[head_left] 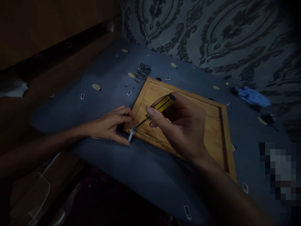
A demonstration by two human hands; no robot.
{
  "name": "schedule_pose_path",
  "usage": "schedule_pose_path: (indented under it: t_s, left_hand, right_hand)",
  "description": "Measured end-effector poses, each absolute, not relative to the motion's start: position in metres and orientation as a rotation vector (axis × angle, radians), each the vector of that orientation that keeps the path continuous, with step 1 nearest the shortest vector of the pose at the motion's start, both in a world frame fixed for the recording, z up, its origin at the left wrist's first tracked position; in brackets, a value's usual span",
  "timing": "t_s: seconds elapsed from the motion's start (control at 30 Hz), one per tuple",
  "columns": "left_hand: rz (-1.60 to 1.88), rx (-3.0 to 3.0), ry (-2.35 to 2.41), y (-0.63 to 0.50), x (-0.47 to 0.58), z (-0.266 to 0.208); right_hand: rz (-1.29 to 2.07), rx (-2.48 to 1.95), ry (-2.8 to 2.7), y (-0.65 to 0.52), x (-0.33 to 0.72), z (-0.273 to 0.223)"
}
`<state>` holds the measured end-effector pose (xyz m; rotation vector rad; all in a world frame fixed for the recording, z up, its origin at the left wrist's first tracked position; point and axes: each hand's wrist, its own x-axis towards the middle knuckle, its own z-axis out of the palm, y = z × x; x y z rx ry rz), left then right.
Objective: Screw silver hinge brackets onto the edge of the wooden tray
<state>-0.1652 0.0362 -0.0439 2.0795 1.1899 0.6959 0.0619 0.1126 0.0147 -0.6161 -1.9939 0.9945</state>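
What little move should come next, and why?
Perhaps a gentle turn of the screwdriver: the right hand holds it, its tip is at the metal piece by the edge of the wooden panel, and the left hand is close.

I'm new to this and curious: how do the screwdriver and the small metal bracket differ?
The screwdriver has a yellow-and-black handle; the metal bracket is silvery grey. The screwdriver is longer than the bracket. The screwdriver slants in the right hand, while the bracket sits at a corner of the wooden panel, beside the left hand. Both have visible metal.
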Motion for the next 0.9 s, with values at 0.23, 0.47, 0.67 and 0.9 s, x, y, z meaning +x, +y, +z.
schedule_pose_path:
  t_s: [0.23,0.47,0.67,0.9]
  left_hand:
    - [0.682,2.09,1.179,0.036,-0.165,-0.043]
    - [0.739,2.102,1.162,0.037,-0.165,-0.048]
    - [0.724,2.09,1.181,0.036,-0.165,-0.048]
    - [0.74,2.11,1.173,0.038,-0.165,-0.049]
  right_hand:
    - [1.022,-0.591,-1.978,0.11,0.06,0.011]
    - [1.039,-0.51,-2.187,0.109,0.067,0.027]
    - [1.017,-0.418,-2.383,0.113,0.074,0.039]
    - [0.918,-0.436,-2.299,0.113,0.069,0.026]
